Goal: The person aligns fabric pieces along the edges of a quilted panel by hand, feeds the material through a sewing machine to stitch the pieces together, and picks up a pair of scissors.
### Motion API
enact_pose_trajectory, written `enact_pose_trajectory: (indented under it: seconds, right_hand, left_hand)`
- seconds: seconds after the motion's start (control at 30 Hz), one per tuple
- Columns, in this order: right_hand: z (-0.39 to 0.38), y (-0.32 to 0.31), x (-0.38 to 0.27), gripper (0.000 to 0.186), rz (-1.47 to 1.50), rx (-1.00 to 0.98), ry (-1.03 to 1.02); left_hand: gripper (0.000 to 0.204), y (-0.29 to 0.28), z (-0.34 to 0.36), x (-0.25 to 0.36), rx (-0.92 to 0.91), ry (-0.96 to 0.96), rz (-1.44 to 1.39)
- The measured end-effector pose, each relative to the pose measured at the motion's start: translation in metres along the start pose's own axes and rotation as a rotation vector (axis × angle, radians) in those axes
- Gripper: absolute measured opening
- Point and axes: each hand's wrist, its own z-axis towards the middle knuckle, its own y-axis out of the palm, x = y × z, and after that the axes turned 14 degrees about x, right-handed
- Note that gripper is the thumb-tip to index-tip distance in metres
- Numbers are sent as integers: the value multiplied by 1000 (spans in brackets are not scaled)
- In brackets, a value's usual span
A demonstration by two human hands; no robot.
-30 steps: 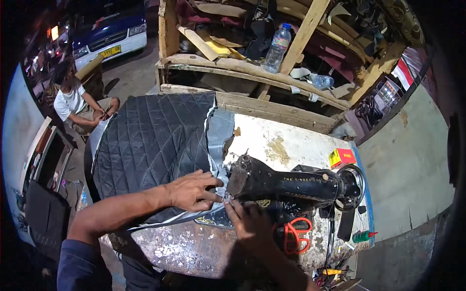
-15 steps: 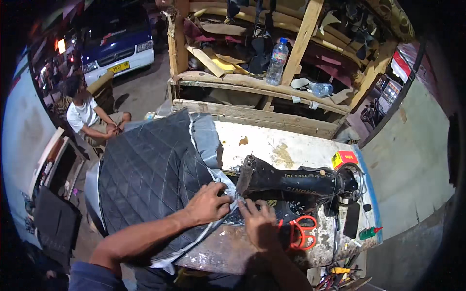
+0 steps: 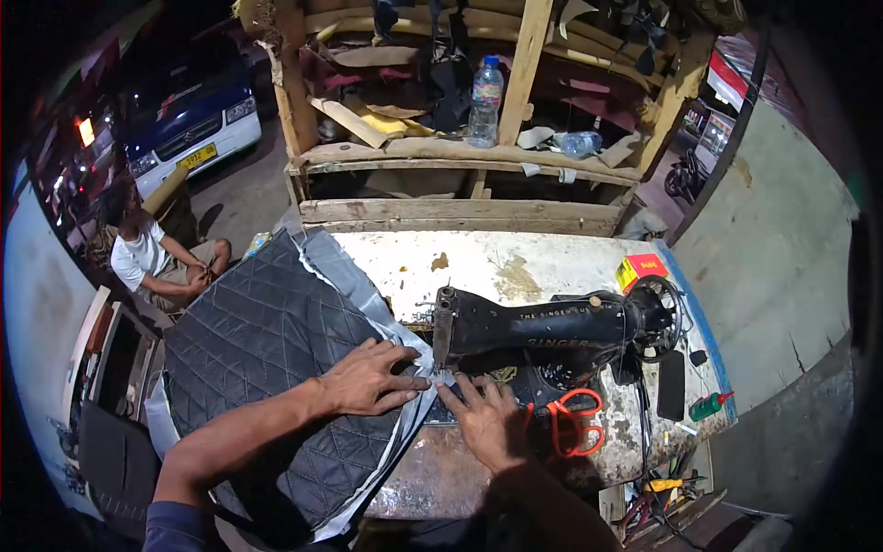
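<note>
A black quilted cover (image 3: 248, 336) with a grey fabric border (image 3: 354, 281) spreads over the left of the table. Its edge runs to the needle end of a black sewing machine (image 3: 543, 322). My left hand (image 3: 372, 377) lies on the cover beside the needle, fingers stretched toward the seam and thumb apart. Just in front of the needle, my right hand (image 3: 483, 419) rests with fingers spread, tips at the small grey fabric end. The needle and presser foot are mostly hidden by the machine head. Red-handled scissors (image 3: 575, 423) lie right of my right hand.
A worn white table (image 3: 478, 253) carries a red-yellow box (image 3: 639, 269), a black phone-like slab (image 3: 671, 386) and a green bottle (image 3: 708, 405). Tools (image 3: 662, 492) fill an open drawer. Behind stands a wooden shelf (image 3: 460, 212) with a plastic bottle (image 3: 485, 101). A person (image 3: 152, 253) sits far left.
The whole view has shifted a little. My left hand's fingers have straightened out along the seam, and the grey border beyond it lies straighter. My right hand remains close to the needle.
</note>
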Motion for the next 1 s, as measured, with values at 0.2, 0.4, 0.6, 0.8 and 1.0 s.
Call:
enact_pose_trajectory:
  seconds: [0.2,0.4,0.6,0.8,1.0]
  right_hand:
    - [0,7,7,45,76,56,-14]
    - [12,7,8,45,136,50,-7]
    - [30,3,15,39,84,83,-179]
    - [44,-8,22,28,-50,-14,-347]
    - [41,-7,32,29,12,-2,-387]
  left_hand:
    - [30,13,-3,-1,80,-44,-68]
    - [30,17,-7,-2,93,-51,-74]
    - [31,18,-7,-2,117,-35,-37]
    - [30,19,-7,-2,98,-55,-50]
    - [31,19,-9,-3,134,-19,-55]
